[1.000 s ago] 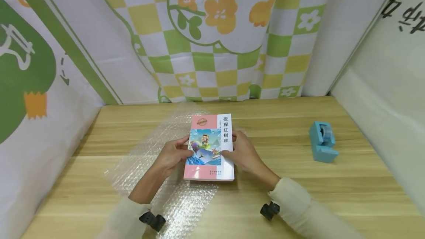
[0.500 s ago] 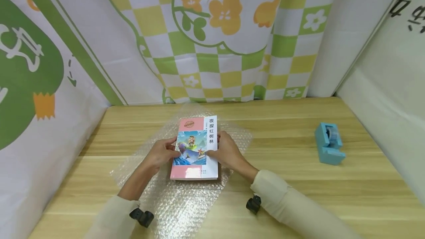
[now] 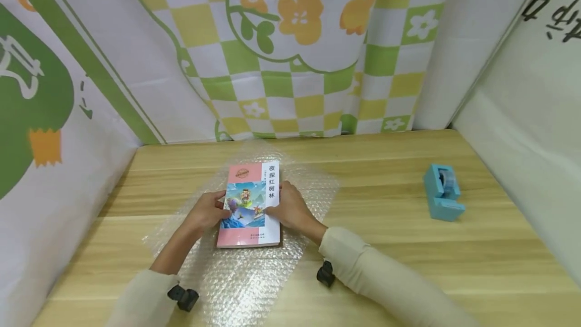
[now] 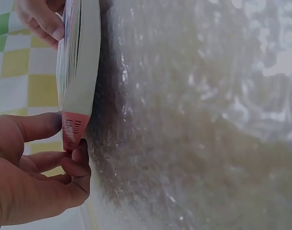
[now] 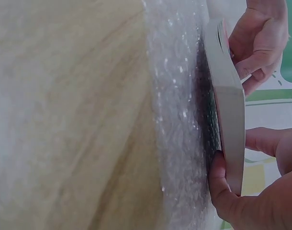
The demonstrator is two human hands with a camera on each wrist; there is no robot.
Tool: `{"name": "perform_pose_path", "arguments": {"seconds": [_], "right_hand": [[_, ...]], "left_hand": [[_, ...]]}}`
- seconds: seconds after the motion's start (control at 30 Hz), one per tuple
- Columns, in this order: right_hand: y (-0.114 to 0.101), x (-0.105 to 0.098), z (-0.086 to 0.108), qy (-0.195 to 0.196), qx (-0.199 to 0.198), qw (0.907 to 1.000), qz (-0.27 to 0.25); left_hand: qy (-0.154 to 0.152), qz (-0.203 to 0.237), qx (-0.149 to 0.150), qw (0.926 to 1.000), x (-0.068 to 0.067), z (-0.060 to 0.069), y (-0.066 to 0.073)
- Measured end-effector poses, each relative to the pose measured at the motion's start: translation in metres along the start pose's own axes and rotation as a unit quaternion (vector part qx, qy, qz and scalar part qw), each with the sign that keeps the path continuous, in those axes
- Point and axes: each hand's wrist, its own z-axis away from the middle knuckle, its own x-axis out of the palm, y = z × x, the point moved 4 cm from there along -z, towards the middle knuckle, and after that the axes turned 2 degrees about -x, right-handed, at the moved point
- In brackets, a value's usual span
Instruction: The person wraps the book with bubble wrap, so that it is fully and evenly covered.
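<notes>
A paperback book (image 3: 245,203) with a pink and white cover and a blue picture lies face up between both hands, over a sheet of bubble wrap (image 3: 254,286). My left hand (image 3: 206,212) pinches its spine edge, thumb on the cover and fingers curled beneath, as the left wrist view shows with the hand (image 4: 45,167) at the pink spine. On the opposite edge my right hand (image 3: 295,210) grips the book, thumb on top and fingers underneath. In the right wrist view a narrow dark gap separates the book (image 5: 232,124) from the bubble wrap (image 5: 179,120).
At the right of the wooden table (image 3: 381,246) stands a blue tape dispenser (image 3: 442,193) with a roll of clear tape. A checkered cloth (image 3: 290,79) hangs behind the table's far edge. White sheets (image 3: 522,115) wall the sides.
Both hands have carried the book leftward, from the right part of the bubble wrap to over its middle. The grip looks the same, and the camera view shifted slightly.
</notes>
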Motion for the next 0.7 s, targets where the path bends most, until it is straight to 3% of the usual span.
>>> {"name": "perform_pose_path", "arguments": {"seconds": [0.1,0.33,0.6,0.7], "right_hand": [[0.001,0.002,0.000,0.004,0.004,0.9999,0.008],[-0.003,0.003,0.001,0.010,0.013,0.9988,0.046],[-0.002,0.001,0.003,0.019,-0.011,0.9930,0.116],[-0.001,0.002,0.002,0.017,-0.015,0.9924,0.121]], "left_hand": [[0.001,-0.015,0.006,0.9999,0.003,-0.003,-0.002],[0.035,-0.115,0.032,0.9922,0.003,0.000,0.001],[0.092,-0.228,0.077,0.9663,0.001,0.006,0.005],[0.082,-0.258,0.114,0.9559,0.001,0.007,0.005]]}}
